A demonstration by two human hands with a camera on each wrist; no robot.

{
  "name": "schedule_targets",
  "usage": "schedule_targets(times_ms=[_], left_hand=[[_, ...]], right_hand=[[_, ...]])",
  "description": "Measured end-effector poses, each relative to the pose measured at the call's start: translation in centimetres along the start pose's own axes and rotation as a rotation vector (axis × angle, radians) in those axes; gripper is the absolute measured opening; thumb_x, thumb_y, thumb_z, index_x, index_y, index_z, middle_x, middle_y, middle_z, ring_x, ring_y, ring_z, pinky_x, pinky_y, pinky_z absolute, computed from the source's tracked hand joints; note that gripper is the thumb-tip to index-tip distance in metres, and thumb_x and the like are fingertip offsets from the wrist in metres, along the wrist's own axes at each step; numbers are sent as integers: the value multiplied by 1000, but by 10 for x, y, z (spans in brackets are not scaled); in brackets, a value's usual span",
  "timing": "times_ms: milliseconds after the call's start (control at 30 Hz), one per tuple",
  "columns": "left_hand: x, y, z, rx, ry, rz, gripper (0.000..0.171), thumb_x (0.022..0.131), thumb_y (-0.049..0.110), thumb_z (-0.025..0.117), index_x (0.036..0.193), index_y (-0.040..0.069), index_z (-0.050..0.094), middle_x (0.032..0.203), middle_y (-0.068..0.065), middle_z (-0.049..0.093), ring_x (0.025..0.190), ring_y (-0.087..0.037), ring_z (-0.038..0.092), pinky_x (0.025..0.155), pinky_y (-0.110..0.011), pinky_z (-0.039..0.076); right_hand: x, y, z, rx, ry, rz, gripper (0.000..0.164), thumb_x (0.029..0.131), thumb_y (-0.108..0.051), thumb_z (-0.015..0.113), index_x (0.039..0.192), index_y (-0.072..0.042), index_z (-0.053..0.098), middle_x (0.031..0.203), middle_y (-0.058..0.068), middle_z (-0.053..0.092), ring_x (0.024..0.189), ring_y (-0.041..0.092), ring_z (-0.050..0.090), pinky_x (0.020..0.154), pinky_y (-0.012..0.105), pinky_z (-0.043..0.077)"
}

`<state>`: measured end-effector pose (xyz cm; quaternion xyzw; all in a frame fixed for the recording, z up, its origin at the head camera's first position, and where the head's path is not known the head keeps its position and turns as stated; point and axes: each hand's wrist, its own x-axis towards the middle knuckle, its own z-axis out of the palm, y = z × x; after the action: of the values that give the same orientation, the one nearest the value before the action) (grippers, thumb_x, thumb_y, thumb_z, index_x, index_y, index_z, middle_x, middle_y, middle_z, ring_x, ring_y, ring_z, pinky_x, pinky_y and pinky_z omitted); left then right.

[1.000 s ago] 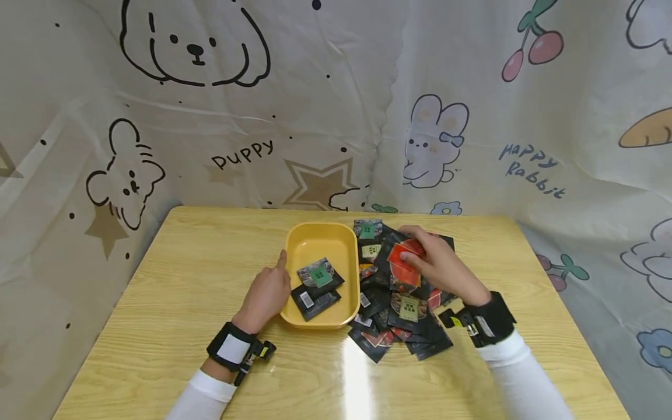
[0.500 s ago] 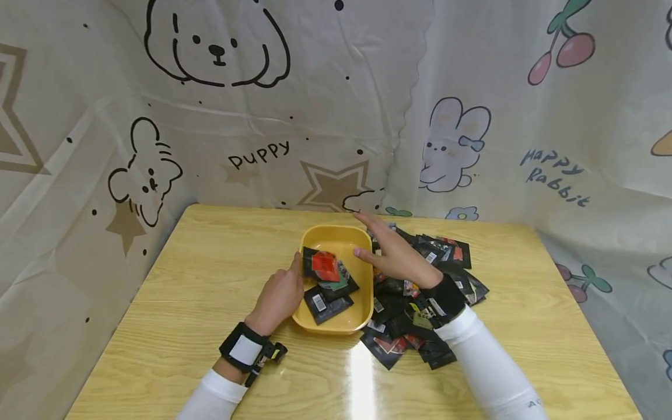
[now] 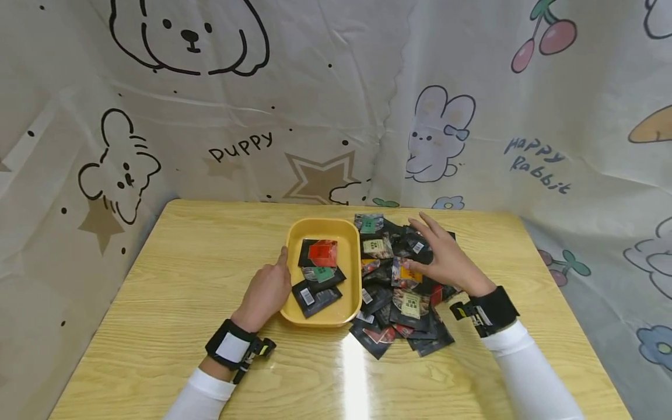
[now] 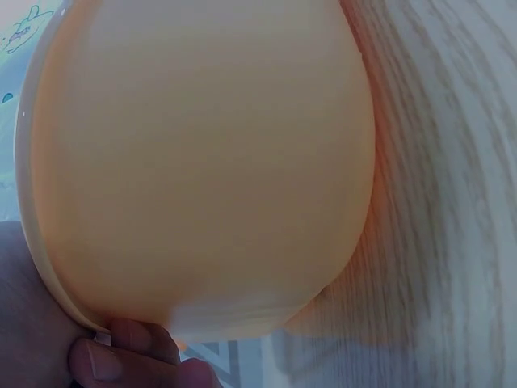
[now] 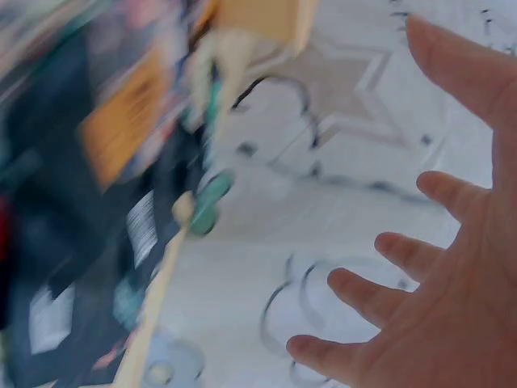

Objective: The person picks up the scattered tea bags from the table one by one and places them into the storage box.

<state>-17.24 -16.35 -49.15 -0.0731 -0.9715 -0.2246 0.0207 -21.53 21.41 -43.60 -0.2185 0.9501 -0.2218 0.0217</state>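
Note:
My left hand (image 3: 266,294) holds the left rim of a yellow plastic tray (image 3: 294,233), its index finger lying along that edge. In the left wrist view, curled fingertips (image 4: 133,356) meet the tray's outer wall (image 4: 210,162) just under the rim. Inside the tray are a packet with a red label (image 3: 321,253), one with a green label (image 3: 320,274) and a dark packet with a white barcode (image 3: 317,298). Over the pile of small black packets (image 3: 412,306) on the right, my right hand (image 3: 446,259) has its fingers spread and holds nothing.
The pile lies close against the tray's right side, its packets overlapping with green, cream, orange and red labels. Both stand on a light wooden table (image 3: 210,245). A white printed cloth (image 3: 325,105) hangs behind the table's far edge.
The red-labelled packet went from my right hand into the tray, beside the green-labelled one. My right hand then moved back right above the pile. My left hand stayed at the rim.

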Motion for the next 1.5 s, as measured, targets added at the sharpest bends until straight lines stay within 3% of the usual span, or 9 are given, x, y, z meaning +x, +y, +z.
schedule_targets(times_ms=[133,267,367,467,700,900,1000,1200,1500], left_hand=[[0,0,-4,11,-3,-3,52,101,9,45,148,-8,33,57,-4,52,43,-13,47,41,-26,34],[-1,1,-5,27,-7,-19,53,100,9,46,149,-8,33,56,-5,51,43,-13,47,41,-26,34],[-3,3,-4,25,0,-31,53,100,10,46,148,-8,34,57,-5,52,44,-14,47,41,-27,34],[-3,4,-3,18,6,-30,53,99,9,46,148,-8,34,57,-6,53,44,-14,48,41,-27,34],[-4,4,2,9,-2,-42,54,99,11,47,148,-7,34,56,-5,52,44,-15,47,42,-27,34],[-3,3,2,16,4,-22,54,99,11,47,148,-8,34,56,-5,51,43,-14,47,41,-27,33],[-3,4,0,10,8,-24,54,99,10,47,148,-8,35,56,-5,51,43,-14,47,41,-27,34],[-1,2,-7,23,21,-27,53,99,10,48,148,-8,36,56,-6,52,43,-14,47,41,-27,34],[-4,4,-4,-3,12,-39,53,99,10,47,148,-6,36,55,-4,51,42,-13,46,40,-26,34]], right_hand=[[-15,10,12,-46,-81,-23,89,83,-38,77,156,-18,29,163,15,20,142,46,32,104,63,37],[-23,11,32,-99,-182,-55,80,86,-45,73,152,-17,37,159,15,32,137,44,42,102,59,41],[-24,9,43,-119,-191,-66,74,88,-48,68,150,-16,42,155,15,38,136,41,45,103,58,41],[-24,8,49,-134,-153,-65,65,90,-41,68,147,-16,48,151,14,44,133,39,48,102,57,43],[-23,10,60,-224,-19,-143,49,90,-3,60,138,-8,57,137,17,59,109,34,66,77,42,52],[-22,0,50,-204,159,-185,42,94,2,57,133,-11,60,124,12,68,99,28,71,79,42,56],[-17,-15,39,-196,213,-220,44,96,0,55,138,-13,57,129,12,65,103,29,69,80,41,56],[14,-62,27,-157,249,-356,45,98,-2,51,142,-14,53,135,9,61,117,28,64,91,41,54],[60,-113,45,-164,287,-518,44,97,-3,55,139,-16,57,137,6,60,120,25,62,92,38,54]])
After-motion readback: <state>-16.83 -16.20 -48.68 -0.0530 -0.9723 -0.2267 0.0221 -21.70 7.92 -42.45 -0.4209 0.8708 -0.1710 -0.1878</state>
